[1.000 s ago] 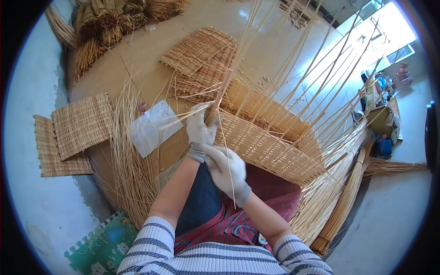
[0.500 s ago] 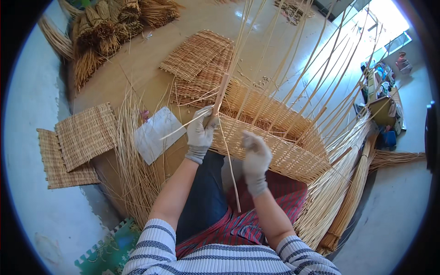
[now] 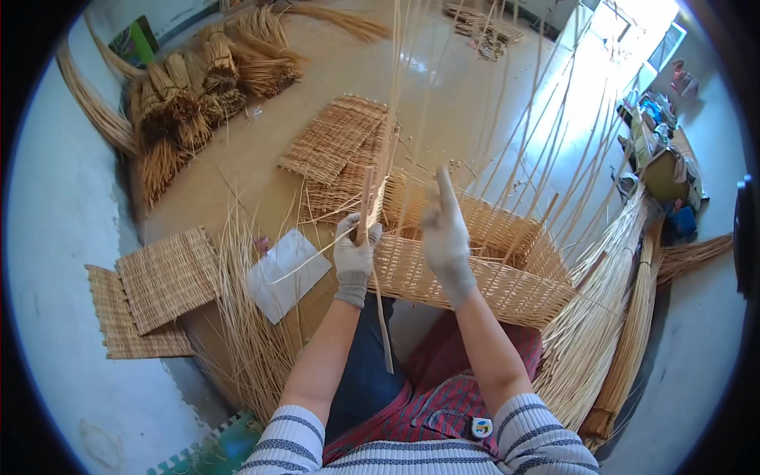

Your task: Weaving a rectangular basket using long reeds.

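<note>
A long rectangular wicker basket (image 3: 491, 283), half woven, lies across in front of my knees. Thin upright stakes (image 3: 542, 150) rise from its sides. My left hand (image 3: 354, 257), in a white knit glove, is closed round the thick corner stick (image 3: 366, 194) at the basket's near left corner. One pale weaving strand (image 3: 383, 328) hangs down below that hand, and another pokes out to its left. Over the basket's near wall, my gloved right hand (image 3: 447, 241) is raised with its fingers stretched upward; I see nothing held in it.
Flat woven panels lie beyond the basket (image 3: 328, 142) and at the left (image 3: 170, 277). Loose strands (image 3: 253, 317) and a white sheet (image 3: 289, 273) lie left of my knees. Long bundles (image 3: 602, 309) lean at the right. Tied bundles (image 3: 190, 95) are piled at the far left.
My right hand has risen from in front of the basket's near wall to above it, fingers now extended. My left hand stays at the corner. The view has tilted up somewhat.
</note>
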The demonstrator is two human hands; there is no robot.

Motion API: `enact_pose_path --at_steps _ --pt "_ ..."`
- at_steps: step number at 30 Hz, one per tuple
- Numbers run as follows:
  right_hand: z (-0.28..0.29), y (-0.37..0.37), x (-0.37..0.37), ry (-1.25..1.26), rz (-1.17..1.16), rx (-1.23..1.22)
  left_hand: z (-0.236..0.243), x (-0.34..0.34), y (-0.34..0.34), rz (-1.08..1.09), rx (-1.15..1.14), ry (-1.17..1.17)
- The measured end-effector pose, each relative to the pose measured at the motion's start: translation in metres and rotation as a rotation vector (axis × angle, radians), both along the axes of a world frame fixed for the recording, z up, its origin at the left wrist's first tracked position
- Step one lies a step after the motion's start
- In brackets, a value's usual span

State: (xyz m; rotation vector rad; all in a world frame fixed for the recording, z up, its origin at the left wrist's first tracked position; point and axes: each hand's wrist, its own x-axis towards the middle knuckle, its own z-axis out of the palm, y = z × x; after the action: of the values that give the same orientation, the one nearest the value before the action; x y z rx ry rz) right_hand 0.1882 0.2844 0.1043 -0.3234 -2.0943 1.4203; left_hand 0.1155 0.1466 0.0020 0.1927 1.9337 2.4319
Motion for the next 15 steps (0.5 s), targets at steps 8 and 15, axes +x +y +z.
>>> enact_pose_path --at_steps 8,15 --pt "-0.120 0.101 0.329 -0.276 -0.551 -0.229 -0.045 0.012 -0.024 0.359 -0.821 0.411" --pt "-0.199 0.082 0.606 -1.151 -0.827 0.102 -0.022 0.227 0.024 -0.598 -0.430 0.094"
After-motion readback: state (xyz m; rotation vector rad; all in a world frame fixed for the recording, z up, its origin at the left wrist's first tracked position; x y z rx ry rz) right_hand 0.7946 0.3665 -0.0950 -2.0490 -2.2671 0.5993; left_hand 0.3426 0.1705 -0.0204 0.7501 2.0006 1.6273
